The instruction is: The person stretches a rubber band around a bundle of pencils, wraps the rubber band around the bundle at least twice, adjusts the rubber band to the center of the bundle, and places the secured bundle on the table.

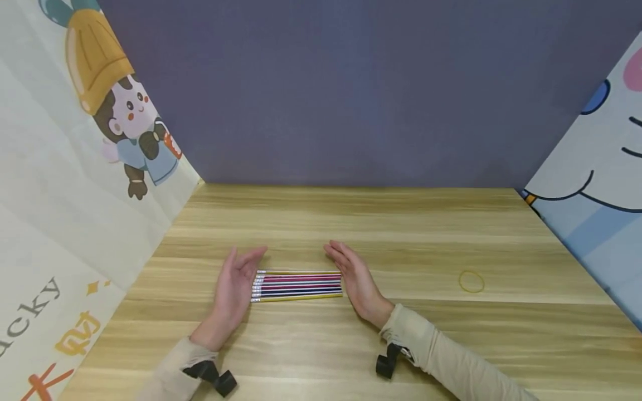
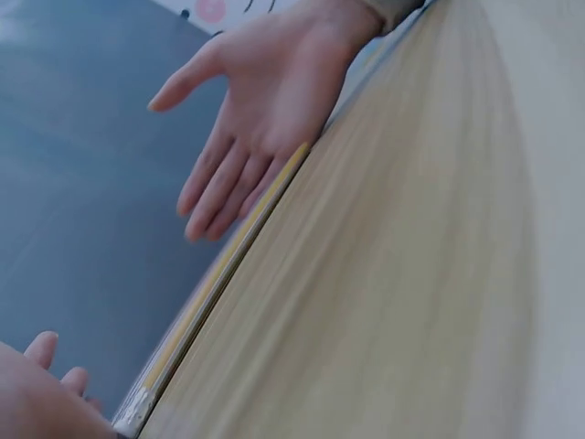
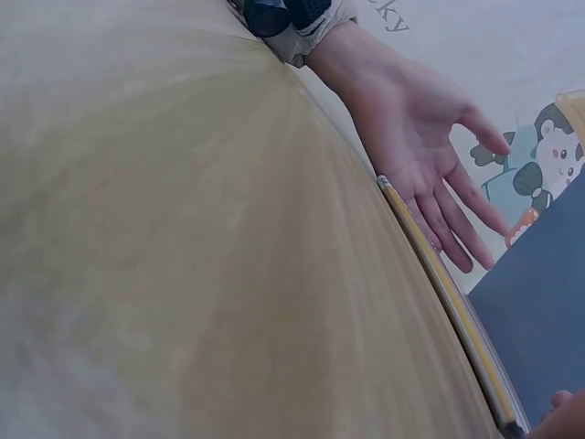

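Flanking a flat row of pencils [image 1: 301,287] on the bench [image 1: 301,351], the left hand [image 1: 233,287] is at the eraser ends, the right hand [image 1: 360,283] at the other. Neither grip is clamped on anything, fingers pretty straight. If one palm pushes unevenly, I reckon pencils could skew or roll, since nothing's bracing the long sides.

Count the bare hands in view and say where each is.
2: the left hand beside the eraser ends of the pencils, the right hand beside their opposite ends.
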The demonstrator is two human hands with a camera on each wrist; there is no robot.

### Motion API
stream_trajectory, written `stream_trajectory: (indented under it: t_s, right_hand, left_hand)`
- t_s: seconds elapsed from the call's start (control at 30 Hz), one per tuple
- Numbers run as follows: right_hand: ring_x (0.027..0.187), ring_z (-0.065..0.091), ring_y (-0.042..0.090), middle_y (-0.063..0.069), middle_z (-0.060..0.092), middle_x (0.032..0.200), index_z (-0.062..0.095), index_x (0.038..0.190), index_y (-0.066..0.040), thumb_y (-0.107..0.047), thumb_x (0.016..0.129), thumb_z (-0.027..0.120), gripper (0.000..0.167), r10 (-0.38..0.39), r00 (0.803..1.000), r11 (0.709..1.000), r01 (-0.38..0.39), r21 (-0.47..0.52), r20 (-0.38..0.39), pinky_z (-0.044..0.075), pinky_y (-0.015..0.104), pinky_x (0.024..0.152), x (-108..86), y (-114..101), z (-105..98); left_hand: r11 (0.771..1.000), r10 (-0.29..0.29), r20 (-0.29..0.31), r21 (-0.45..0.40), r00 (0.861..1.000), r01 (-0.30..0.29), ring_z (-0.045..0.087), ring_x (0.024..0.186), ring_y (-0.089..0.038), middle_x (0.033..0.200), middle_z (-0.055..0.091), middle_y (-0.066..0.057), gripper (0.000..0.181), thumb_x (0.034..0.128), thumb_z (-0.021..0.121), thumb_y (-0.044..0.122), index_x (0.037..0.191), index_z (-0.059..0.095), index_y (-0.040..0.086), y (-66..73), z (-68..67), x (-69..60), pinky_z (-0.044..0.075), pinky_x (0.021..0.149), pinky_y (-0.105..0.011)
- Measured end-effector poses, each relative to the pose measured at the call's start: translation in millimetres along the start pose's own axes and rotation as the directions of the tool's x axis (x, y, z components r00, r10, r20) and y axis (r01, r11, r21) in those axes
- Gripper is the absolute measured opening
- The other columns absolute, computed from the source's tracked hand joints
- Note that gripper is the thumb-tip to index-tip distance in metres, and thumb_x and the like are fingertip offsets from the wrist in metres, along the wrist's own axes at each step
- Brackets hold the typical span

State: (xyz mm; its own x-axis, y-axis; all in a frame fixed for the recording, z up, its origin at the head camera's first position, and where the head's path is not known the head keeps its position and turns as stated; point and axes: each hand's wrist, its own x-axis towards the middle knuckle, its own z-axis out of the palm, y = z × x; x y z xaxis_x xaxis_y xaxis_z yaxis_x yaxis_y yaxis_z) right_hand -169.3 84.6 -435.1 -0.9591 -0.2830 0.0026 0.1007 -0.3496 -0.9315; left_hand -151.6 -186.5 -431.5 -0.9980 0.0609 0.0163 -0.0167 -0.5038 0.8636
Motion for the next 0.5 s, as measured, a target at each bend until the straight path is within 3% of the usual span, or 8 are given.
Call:
stream_trajectory:
  t_s: [0.17,0.4,0.5]
  right_hand:
    - [0.148,0.024,0.027,0.019,0.031,0.159,0.029,0.153,-0.001,-0.049,0.104,0.040,0.069,-0.011,1.000,1.000,0.011,-0.020,0.005,0.003,0.043,0.125,-1.1,0,1]
    - [0.147,0.028,0.028,0.021,0.035,0.156,0.031,0.151,0.002,-0.049,0.104,0.041,0.070,-0.043,0.998,0.999,0.042,-0.029,-0.048,0.006,0.041,0.126,-2.5,1,5]
    - [0.145,0.032,0.028,0.022,0.039,0.153,0.033,0.149,0.005,-0.047,0.104,0.042,0.069,-0.064,0.994,0.998,0.061,-0.030,-0.087,0.010,0.040,0.126,-3.5,3,6]
  left_hand:
    - [0.999,0.027,-0.037,0.043,0.999,-0.025,0.032,0.144,-0.023,0.139,0.058,-0.010,0.057,0.1072,0.033,0.048,0.124,0.062,0.002,-4.4,10.4,-1.9,0.006,0.125,-0.035]
    - [0.992,-0.011,-0.076,0.125,0.997,0.020,0.031,0.145,-0.024,0.147,0.046,-0.019,0.061,0.1078,0.030,0.048,0.133,0.050,-0.004,0.7,14.5,-4.3,0.010,0.125,-0.035]
    - [0.990,-0.025,-0.104,0.134,0.994,0.038,0.035,0.143,-0.026,0.143,0.050,-0.017,0.054,0.1088,0.032,0.042,0.128,0.052,-0.004,2.3,16.2,-4.2,0.014,0.125,-0.037]
